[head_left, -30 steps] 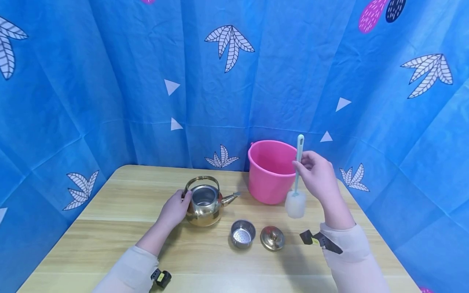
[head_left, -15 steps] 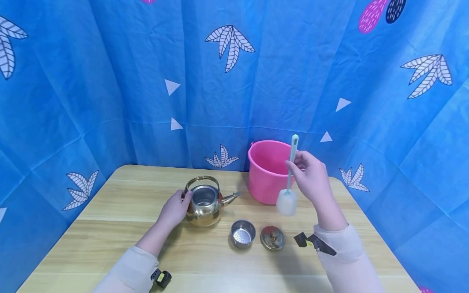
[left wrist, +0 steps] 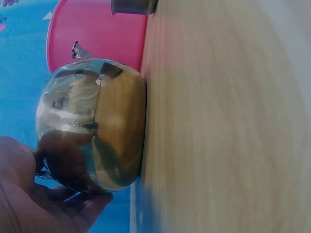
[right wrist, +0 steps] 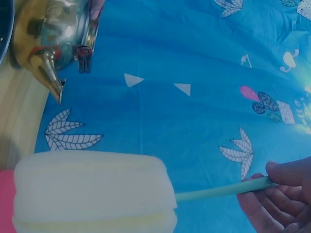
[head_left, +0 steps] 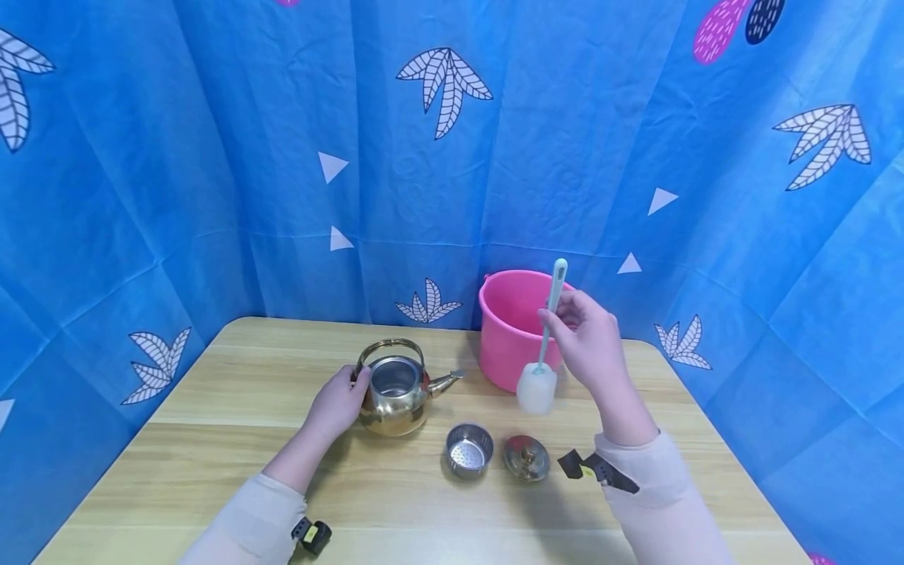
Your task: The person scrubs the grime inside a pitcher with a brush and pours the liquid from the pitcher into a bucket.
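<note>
My left hand (head_left: 340, 402) grips the gold teapot (head_left: 395, 414) on its left side, by the foot of the raised handle. Its lid is off and the mouth faces up; in the left wrist view the fingers curve along the shiny body (left wrist: 92, 126). A bottle sponge brush (head_left: 537, 388) hangs tilted, white sponge down, in front of the pink bucket (head_left: 501, 357). Thumb and fingers of my right hand (head_left: 589, 337) pinch its pale green handle (right wrist: 218, 190). Between the hands, a perforated metal strainer cup (head_left: 469, 451) and the gold teapot lid (head_left: 526, 458) lie on the table.
The bucket stands at the back of the wooden table (head_left: 212, 439), close to a blue patterned curtain (head_left: 417, 196) that surrounds it on the back and sides. The teapot's spout (head_left: 445, 382) points right, towards the bucket.
My right hand has moved left with the sponge brush, which now overlaps the bucket's front and tilts more. The left hand and teapot have stayed in place.
</note>
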{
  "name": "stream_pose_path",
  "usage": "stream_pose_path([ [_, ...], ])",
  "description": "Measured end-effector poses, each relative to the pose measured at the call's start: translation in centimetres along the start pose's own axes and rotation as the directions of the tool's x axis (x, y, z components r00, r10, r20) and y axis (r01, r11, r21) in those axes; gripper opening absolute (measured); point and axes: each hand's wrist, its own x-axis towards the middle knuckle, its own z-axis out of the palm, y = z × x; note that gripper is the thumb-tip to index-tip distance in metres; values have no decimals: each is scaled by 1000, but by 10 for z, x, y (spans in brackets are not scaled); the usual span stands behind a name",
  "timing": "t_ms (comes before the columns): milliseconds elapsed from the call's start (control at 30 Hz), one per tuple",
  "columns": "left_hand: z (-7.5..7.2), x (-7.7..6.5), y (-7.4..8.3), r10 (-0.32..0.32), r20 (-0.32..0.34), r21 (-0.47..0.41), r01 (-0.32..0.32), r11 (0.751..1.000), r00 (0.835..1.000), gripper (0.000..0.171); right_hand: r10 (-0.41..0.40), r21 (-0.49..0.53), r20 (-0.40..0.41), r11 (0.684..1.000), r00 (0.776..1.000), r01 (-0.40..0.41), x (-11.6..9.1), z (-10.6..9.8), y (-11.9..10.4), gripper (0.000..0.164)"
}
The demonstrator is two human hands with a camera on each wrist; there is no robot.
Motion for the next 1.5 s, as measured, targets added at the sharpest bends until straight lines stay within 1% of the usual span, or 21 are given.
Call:
stream_pose_path([
  [367, 1, 1, -2, -4, 0, -3, 4, 1000, 1000, 53, 12, 64, 6, 998, 1000, -13, -1, 9, -3, 20],
  [600, 2, 3, -2, -3, 1, -3, 3, 1000, 1000, 55, 9, 70, -27, 998, 1000, -7, 0, 11, -6, 17],
  [767, 1, 3, -1, -1, 4, -6, 1, 1000, 1000, 56, 3, 93, -51, 996, 999, 2, 1, 13, -7, 18],
  [1067, 1, 2, -1, -5, 8, -3, 5, 1000, 1000, 55, 1, 144, -49, 990, 999, 6, 1, 15, -10, 19],
  [1500, 2, 1, -1, -4, -2, -1, 4, 1000, 1000, 52, -24, 189, -89, 981, 996, 41, 2, 20, -8, 21],
])
